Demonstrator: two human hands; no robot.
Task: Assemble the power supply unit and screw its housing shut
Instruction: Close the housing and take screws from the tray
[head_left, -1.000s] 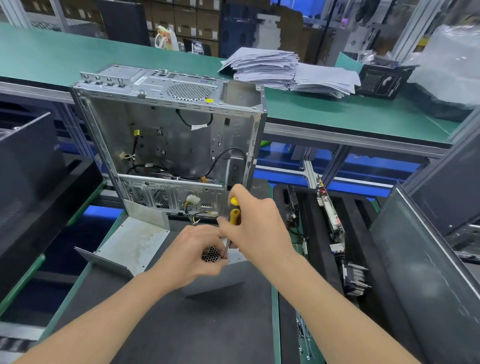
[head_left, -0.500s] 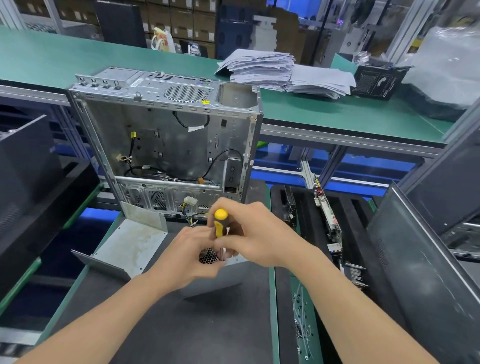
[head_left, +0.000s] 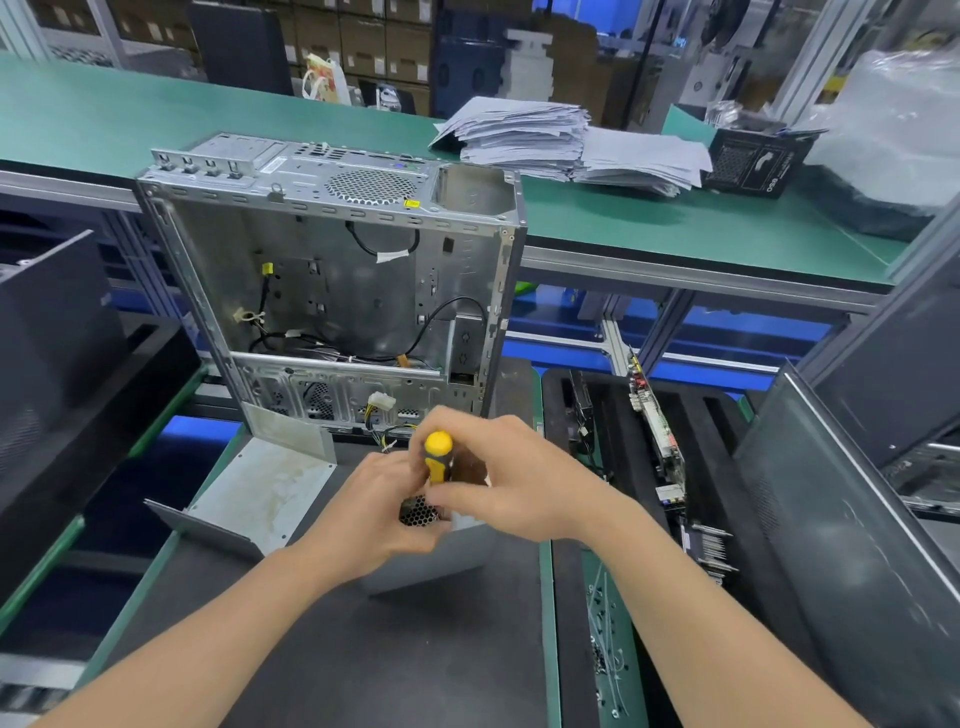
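From the head camera, the power supply unit (head_left: 441, 558) is a small grey metal box sitting on the dark mat (head_left: 363, 649) at the centre of the near bench, close in front of the open computer case (head_left: 332, 291). Only its plain near wall and a patch of honeycomb vent grille on top show; both hands cover the rest. The left hand (head_left: 371, 514) lies on the box's left top edge, fingers curled down and pressed onto the housing. The right hand (head_left: 511, 480) is closed around the screwdriver (head_left: 437, 457), whose yellow-and-black handle stands nearly upright over the grille; the tip is hidden between the hands.

The mat is bare toward the person, with free room in front of the box. Its right edge runs beside a green strip (head_left: 605, 639) scattered with small screws and ties.

Just left of the box a bent grey metal cover plate (head_left: 260, 493) lies on the mat, apart from the hands. A bundle of wires with a white connector (head_left: 382, 402) hangs from the case close behind the hands. To the right, circuit boards (head_left: 657, 441) stand on edge in a black slotted tray (head_left: 727, 415), with a dark side panel (head_left: 852, 571) leaning beyond. A stack of papers (head_left: 566, 143) rests on the far green bench (head_left: 675, 218).
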